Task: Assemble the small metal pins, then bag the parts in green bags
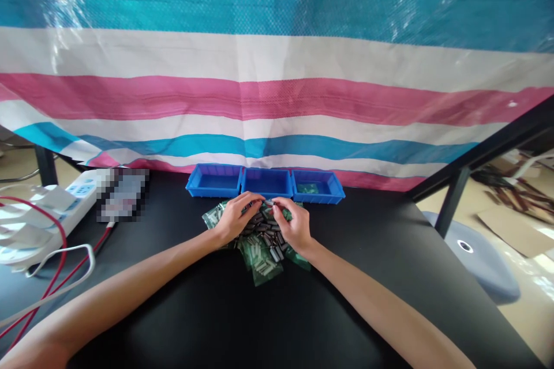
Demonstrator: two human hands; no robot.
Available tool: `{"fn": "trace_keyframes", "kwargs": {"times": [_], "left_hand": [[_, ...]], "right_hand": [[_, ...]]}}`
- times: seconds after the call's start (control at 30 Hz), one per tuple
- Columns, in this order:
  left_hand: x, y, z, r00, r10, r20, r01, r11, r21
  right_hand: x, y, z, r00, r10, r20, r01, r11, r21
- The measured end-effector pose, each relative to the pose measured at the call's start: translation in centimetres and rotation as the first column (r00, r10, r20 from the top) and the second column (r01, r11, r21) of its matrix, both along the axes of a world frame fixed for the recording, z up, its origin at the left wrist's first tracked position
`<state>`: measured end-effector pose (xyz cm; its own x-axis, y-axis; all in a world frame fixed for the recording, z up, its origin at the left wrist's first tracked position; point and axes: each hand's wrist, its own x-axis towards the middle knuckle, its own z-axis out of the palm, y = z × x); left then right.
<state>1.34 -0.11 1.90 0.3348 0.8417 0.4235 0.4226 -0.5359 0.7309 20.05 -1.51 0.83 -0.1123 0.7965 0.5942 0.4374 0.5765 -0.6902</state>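
Observation:
A heap of small dark cylindrical parts (266,237) lies on the black table, mixed with green transparent bags (263,262). My left hand (236,217) rests on the heap's left side, fingers curled and pinched at the top. My right hand (295,223) is on the right side, fingers pinched on a small grey part (269,203) between both hands. Behind the heap stand three blue trays in a row: left (213,180), middle (267,183), and right (319,186), the right one holding a green bag.
A white power strip (75,199) with red and white cables (56,277) lies at the left. A blurred-out object (123,195) sits beside it. A striped tarpaulin (277,86) hangs behind the table. A grey stool (476,259) stands off the table's right edge.

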Motion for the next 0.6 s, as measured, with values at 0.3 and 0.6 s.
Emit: {"fn": "trace_keyframes", "kwargs": {"times": [0.3,0.6], "left_hand": [[-0.05,0.11,-0.32,0.995,-0.092,-0.041,0.092,0.996,0.002],[-0.05,0.27,-0.44,0.996,-0.040,-0.076,0.042,0.999,0.020]], "right_hand": [[0.11,0.24,-0.31,1.000,0.006,0.015,-0.007,0.999,0.047],[0.12,0.18,-0.42,0.997,0.071,0.029,-0.072,0.997,0.032]]}}
